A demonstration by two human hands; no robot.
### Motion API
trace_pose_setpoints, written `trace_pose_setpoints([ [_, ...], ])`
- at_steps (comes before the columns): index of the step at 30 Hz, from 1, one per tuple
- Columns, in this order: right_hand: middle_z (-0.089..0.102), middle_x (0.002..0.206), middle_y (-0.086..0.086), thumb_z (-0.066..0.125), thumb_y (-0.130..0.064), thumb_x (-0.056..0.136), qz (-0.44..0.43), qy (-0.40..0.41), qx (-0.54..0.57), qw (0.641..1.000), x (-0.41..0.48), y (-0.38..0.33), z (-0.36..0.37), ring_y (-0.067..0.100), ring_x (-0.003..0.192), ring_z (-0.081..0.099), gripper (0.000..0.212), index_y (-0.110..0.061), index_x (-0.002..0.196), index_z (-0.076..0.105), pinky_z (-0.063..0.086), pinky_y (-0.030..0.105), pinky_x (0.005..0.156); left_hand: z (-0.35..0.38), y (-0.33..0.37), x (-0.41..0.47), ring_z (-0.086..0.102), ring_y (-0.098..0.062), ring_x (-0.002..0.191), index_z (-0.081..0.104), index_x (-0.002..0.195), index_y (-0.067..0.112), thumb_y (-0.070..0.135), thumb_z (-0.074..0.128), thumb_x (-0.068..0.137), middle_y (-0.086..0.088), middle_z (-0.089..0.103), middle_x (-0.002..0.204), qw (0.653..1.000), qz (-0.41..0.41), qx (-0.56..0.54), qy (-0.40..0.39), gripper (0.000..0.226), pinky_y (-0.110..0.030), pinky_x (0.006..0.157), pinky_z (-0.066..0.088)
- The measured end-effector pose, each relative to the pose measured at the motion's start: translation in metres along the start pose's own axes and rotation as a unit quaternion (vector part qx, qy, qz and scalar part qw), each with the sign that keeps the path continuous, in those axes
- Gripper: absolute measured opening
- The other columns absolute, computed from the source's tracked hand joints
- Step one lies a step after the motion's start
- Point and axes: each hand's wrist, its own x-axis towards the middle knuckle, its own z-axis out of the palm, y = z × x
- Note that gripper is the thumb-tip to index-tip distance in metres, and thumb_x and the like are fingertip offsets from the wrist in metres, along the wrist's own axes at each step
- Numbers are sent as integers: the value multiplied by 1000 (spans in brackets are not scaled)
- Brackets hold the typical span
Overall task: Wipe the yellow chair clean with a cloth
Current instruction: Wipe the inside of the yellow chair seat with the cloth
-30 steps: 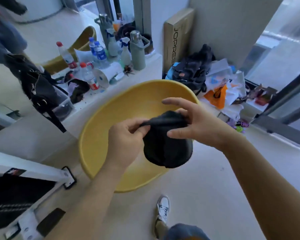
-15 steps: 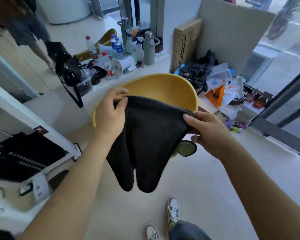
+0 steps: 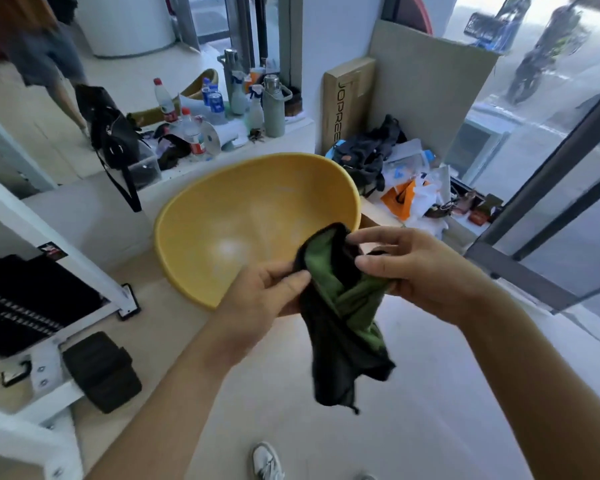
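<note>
Both hands meet at the middle of the view, over the near rim of the yellow chair (image 3: pixel 257 216) and holding a cloth (image 3: pixel 338 341) between them. The cloth is black on one face and green on the other, twisted so that a green band shows through its upper half. The left hand (image 3: pixel 257 299) pinches its left edge between thumb and curled fingers (image 3: pixel 274 271). The right hand (image 3: pixel 420 275) grips the bunched upper right part, with one finger stretched out along the top fold. Below the hands the rest of the cloth hangs loose, ending in a black point above the pale floor (image 3: pixel 413 427).

The chair is a rounded, bowl-like shell. It stands on the floor just in front of a low white counter (image 3: pixel 284 136), its hollow facing the camera. The cloth seems to hang clear of the seat – the angle makes that hard to judge.

On the counter stand a grey-green flask (image 3: pixel 273 109), a spray bottle (image 3: pixel 256 109) and several plastic water bottles, one of them red-capped (image 3: pixel 163 98). A black handbag (image 3: pixel 115 136) sits at the counter's left end, its strap hanging down. To the right, a tall cardboard box (image 3: pixel 349 98) leans upright beside a heap of dark fabric, white papers and an orange bag (image 3: pixel 400 199). A white sneaker (image 3: pixel 265 460) shows at the bottom edge.
</note>
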Motion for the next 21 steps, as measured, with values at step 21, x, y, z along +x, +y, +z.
trace_pose_setpoints([
  [21,67,88,-10,67,-25,82,-75,-110,-84,988,-75,45,-106,5,81,62,29,-15,110,66,48,29,76,156,-41,-38,45,-2,82,54,103,25,28,54,83,11,50,100,846,187,498,-40,20,-20,67,47],
])
